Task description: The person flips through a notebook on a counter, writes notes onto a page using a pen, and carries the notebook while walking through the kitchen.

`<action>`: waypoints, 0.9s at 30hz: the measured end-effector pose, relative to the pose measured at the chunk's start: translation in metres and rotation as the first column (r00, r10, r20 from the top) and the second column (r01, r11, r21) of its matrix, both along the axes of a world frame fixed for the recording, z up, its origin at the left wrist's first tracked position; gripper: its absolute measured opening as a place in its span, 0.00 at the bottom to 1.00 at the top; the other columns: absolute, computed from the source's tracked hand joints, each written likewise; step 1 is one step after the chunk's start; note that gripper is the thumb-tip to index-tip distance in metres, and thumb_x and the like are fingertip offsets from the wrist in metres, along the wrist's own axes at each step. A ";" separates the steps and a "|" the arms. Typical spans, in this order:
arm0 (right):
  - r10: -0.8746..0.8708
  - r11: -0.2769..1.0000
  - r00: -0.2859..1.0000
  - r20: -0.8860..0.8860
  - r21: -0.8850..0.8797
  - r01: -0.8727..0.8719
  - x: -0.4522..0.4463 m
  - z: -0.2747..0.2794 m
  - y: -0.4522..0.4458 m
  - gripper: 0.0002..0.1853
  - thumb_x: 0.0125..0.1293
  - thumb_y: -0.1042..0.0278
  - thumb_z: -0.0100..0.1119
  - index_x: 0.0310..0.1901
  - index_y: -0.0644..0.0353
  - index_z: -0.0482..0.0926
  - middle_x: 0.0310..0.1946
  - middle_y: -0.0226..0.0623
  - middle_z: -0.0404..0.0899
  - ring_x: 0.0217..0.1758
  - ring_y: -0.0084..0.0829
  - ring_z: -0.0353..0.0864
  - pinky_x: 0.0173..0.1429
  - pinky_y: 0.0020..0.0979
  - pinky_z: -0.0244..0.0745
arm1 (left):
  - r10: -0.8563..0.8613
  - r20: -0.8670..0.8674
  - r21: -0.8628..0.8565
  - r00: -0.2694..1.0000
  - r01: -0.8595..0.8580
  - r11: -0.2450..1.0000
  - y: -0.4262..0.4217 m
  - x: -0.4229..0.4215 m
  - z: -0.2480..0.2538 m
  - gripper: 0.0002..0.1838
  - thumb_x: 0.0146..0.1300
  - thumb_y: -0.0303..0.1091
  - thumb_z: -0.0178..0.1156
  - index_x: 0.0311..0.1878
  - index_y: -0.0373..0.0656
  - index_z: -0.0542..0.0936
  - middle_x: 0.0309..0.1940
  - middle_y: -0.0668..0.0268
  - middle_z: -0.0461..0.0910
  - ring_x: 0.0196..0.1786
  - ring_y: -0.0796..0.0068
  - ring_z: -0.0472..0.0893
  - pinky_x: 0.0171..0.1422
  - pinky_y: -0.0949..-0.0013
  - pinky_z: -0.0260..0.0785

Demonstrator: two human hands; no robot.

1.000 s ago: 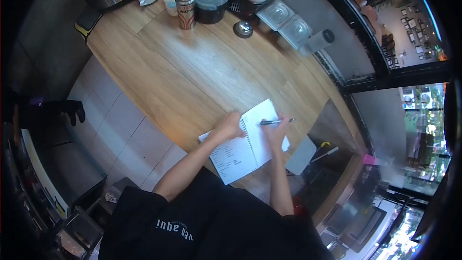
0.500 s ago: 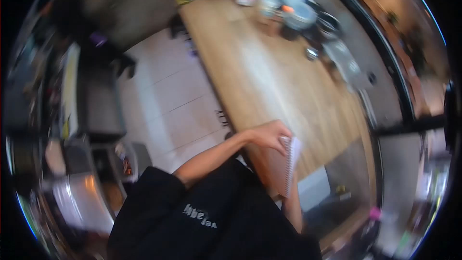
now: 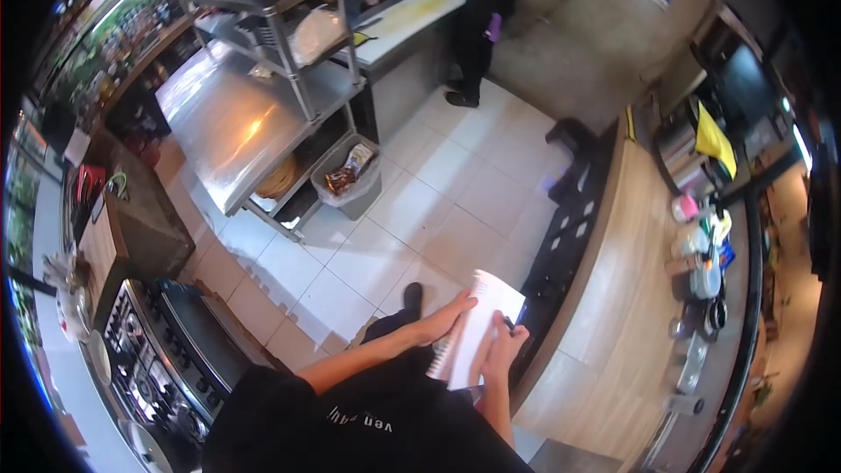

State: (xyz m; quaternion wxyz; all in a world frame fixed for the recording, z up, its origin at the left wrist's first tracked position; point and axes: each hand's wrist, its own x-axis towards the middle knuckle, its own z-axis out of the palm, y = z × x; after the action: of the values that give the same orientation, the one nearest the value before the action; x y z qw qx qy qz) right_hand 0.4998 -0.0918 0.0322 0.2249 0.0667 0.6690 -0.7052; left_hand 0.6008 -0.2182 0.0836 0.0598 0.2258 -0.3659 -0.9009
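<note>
A spiral notebook (image 3: 479,333) with a white page facing up is held in front of my body. My left hand (image 3: 448,315) grips its left edge by the wire binding, thumb on the page. Against the right side of the page, my right hand (image 3: 503,349) is closed around a dark pen (image 3: 509,325). Whether the pen tip touches the paper cannot be made out. Part of a blue edge shows behind the notebook, near the right fingers.
A wooden counter (image 3: 604,298) runs along my right, with jars and containers (image 3: 701,276) near its far edge. To the left stand a gas stove (image 3: 144,359), a steel table (image 3: 236,127) and a grey bin (image 3: 355,197). A person in dark clothes (image 3: 477,35) stands ahead.
My view has swung left, away from the counter and towards the tiled floor. The notebook has tilted so its white page shows, and my right hand with the pen has come into sight.
</note>
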 end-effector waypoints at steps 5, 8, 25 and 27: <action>0.472 0.728 0.805 -0.359 0.674 -0.126 0.056 0.063 -0.093 0.36 0.54 0.48 0.78 0.51 0.59 0.65 0.39 0.49 0.77 0.42 0.44 0.78 0.47 0.43 0.73 | 0.351 -0.011 -0.288 0.936 -0.340 0.896 -0.024 0.086 -0.035 0.20 0.75 0.33 0.56 0.65 0.33 0.75 0.58 0.61 0.80 0.60 0.73 0.78 0.67 0.66 0.69; 0.573 0.783 0.597 -0.562 0.590 -0.197 0.089 0.018 -0.147 0.33 0.55 0.49 0.78 0.49 0.58 0.67 0.37 0.44 0.77 0.41 0.39 0.78 0.45 0.40 0.73 | 0.555 -0.074 -0.251 0.828 -0.554 0.793 -0.068 0.144 -0.040 0.18 0.75 0.29 0.56 0.64 0.34 0.77 0.55 0.63 0.82 0.57 0.74 0.78 0.64 0.66 0.71; 0.908 0.016 -0.073 -0.413 0.208 -0.978 0.486 0.044 -0.502 0.20 0.60 0.62 0.74 0.41 0.54 0.68 0.29 0.29 0.66 0.34 0.24 0.66 0.38 0.30 0.66 | 0.997 0.063 -0.249 0.035 -0.967 0.050 -0.296 0.579 -0.007 0.18 0.79 0.40 0.52 0.54 0.33 0.79 0.46 0.65 0.83 0.47 0.77 0.82 0.53 0.71 0.73; 0.902 -0.024 -0.128 -0.413 0.248 -0.968 0.520 0.039 -0.542 0.22 0.59 0.57 0.74 0.41 0.55 0.68 0.29 0.32 0.67 0.32 0.26 0.65 0.36 0.32 0.66 | 0.989 0.145 -0.279 -0.015 -0.960 0.027 -0.324 0.615 -0.031 0.14 0.78 0.39 0.55 0.49 0.37 0.80 0.41 0.68 0.82 0.41 0.79 0.80 0.48 0.72 0.74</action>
State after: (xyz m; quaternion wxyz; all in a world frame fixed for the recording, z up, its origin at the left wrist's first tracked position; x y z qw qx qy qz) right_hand 1.0202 -0.6341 0.0714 0.4950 -0.6165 0.4913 -0.3654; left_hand 1.2163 -0.5423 0.0530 0.6244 0.5464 -0.1520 -0.5371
